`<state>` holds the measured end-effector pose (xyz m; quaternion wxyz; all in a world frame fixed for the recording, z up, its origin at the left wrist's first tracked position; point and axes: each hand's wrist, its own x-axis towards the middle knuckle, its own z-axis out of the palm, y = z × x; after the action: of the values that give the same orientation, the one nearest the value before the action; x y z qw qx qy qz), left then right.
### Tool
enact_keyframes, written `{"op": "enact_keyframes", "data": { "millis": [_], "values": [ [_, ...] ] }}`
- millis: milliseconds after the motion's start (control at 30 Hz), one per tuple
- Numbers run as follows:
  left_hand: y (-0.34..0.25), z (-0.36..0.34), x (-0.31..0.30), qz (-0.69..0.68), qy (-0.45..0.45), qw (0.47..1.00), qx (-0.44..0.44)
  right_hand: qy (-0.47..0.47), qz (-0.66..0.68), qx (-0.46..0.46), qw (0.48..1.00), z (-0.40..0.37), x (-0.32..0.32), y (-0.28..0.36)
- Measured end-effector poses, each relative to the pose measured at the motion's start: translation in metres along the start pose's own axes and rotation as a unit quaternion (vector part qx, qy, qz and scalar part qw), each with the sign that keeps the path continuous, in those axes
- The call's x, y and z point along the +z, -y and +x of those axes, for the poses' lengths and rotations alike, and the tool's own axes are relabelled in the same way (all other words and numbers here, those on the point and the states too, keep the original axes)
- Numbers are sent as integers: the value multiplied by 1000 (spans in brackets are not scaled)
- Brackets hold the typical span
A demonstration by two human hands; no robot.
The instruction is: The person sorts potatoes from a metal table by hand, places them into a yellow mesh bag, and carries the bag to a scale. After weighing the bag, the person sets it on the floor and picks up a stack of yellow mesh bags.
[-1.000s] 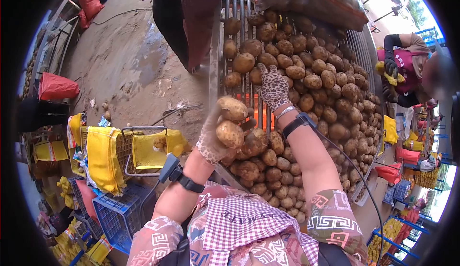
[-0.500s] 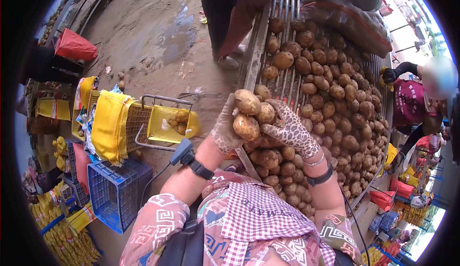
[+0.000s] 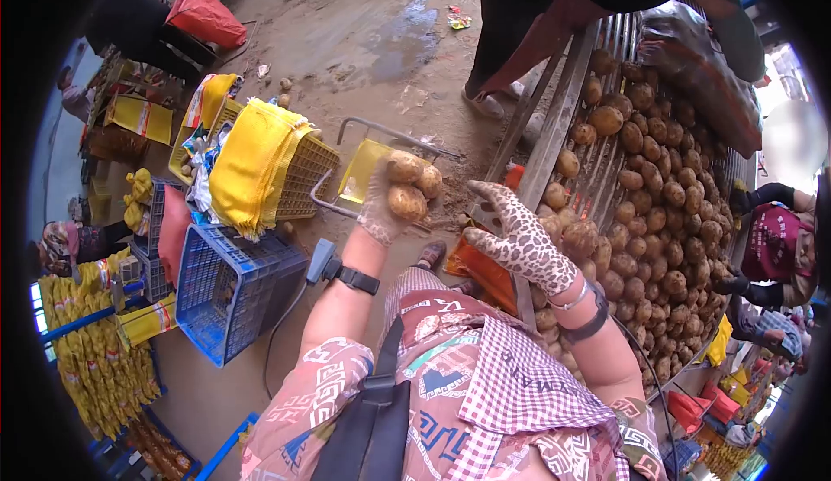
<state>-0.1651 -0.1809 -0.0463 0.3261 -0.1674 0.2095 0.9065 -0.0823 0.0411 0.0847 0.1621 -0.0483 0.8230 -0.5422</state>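
Note:
My left hand (image 3: pixel 377 211), in a patterned glove, is closed around three potatoes (image 3: pixel 407 204) with dirt on their skins. It holds them in front of a yellow mesh bag (image 3: pixel 362 172) hung on a metal hoop frame (image 3: pixel 322 188). My right hand (image 3: pixel 524 240), in a leopard-print glove, has its fingers spread and nothing in them. It hovers by the near edge of the slatted rack (image 3: pixel 567 104), where a large heap of potatoes (image 3: pixel 662 247) lies. The left fingers are mostly hidden behind the potatoes.
Left of the frame, a stack of yellow mesh bags (image 3: pixel 255 165) drapes over a crate (image 3: pixel 307 174). A blue plastic crate (image 3: pixel 229 286) stands nearer me. One co-worker (image 3: pixel 519 26) stands at the rack's far end, another (image 3: pixel 779 238) across it. An orange bag (image 3: pixel 489 273) lies below the rack.
Both hands were around the potatoes over the rack. My left hand has carried them left toward the mesh bag; my right hand has come off them. The view has turned left.

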Motion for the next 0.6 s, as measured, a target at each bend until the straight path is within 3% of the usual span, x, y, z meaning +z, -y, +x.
{"op": "enact_keyframes", "data": {
  "millis": [133,200,233,267,333,400,467,600],
  "values": [
    [-34,21,-47,12,-42,999,24,13,27,8,1000,20,34,-6],
    [-53,12,-49,188,-132,969,91,26,75,100,992,20,41,-2],
    [-47,10,-47,144,-137,965,170,17,72,83,994,21,45,-9],
    [-49,-3,-39,140,-139,966,169,19,69,86,994,23,47,-7],
    [-49,-22,-33,101,-91,989,59,-40,5,42,998,29,51,-5],
    [-30,-33,-22,128,-36,991,17,-57,9,16,998,37,57,-10],
    [-11,-60,19,207,-141,968,10,-75,-3,-79,994,41,67,-4],
    [8,-72,32,306,-130,942,-37,-27,34,1,999,31,63,4]
  ]
}}
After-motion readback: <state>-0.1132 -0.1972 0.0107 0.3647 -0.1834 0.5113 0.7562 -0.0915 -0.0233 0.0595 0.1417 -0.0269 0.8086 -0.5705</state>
